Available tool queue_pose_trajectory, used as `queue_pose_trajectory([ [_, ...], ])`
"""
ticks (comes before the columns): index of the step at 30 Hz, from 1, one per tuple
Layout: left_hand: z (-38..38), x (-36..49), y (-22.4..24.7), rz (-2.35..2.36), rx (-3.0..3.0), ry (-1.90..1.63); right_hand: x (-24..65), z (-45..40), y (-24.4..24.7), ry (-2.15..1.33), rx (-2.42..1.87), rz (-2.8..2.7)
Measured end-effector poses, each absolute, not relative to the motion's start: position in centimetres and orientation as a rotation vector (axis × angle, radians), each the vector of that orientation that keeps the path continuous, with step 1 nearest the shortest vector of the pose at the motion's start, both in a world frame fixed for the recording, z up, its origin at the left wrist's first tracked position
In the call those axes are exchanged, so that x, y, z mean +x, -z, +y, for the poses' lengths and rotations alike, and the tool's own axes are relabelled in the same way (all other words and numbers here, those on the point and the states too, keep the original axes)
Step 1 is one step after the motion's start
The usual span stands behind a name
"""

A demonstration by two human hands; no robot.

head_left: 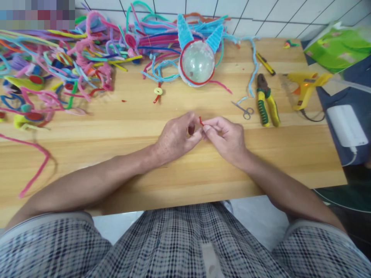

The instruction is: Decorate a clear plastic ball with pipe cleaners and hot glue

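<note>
Table (174, 185): pale wood, its far edge close to a white tiled wall (269, 15).
Pipe cleaners (78, 52): from where I stand, a many-coloured tangle, heaped over the far left corner and on along the far edge.
Ball (198, 61): clear and shiny, ringed in red, with two fuzzy blue ears (184, 33), toward the far edge.
Left hand (177, 136): fingers bent, thumb tip meeting the other hand's fingertips; whether it grips anything, I can't tell.
Right hand (227, 138): thumb and forefinger pinching a red piece (201, 121).
Glue gun (307, 83): yellow, near the right edge.
Pliers (263, 106): left of the glue gun, green and yellow handles toward the near edge.
Cutter (266, 64): yellow and black, beyond the pliers.
Scissors (242, 109): small, just left of the pliers.
Red piece: short, poking up from the fingertips, between both hands, well in from the near edge.
</note>
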State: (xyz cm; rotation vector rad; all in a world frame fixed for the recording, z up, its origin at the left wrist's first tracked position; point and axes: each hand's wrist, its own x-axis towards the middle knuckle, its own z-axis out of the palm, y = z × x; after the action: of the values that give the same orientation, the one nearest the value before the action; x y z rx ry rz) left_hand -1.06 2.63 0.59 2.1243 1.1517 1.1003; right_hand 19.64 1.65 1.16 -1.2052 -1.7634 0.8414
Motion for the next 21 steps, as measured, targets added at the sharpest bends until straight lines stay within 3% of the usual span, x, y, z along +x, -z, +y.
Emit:
queue_pose_trajectory([
  [6, 3.0, -1.3, 0.1, 1.198, 2.319, -1.11, 19.5, 2.2, -1.2, -1.176, -1.208, -1.57],
  [16, 3.9, -1.6, -1.4, 1.123, 1.841, -0.964, 21.4, 2.7, -1.8, -1.191, -0.952, -1.666],
  [21, 3.8, -1.3, -1.5, 1.07, 1.704, -0.901, 20.8, 2.9, -1.5, -0.956, -1.081, -1.707],
])
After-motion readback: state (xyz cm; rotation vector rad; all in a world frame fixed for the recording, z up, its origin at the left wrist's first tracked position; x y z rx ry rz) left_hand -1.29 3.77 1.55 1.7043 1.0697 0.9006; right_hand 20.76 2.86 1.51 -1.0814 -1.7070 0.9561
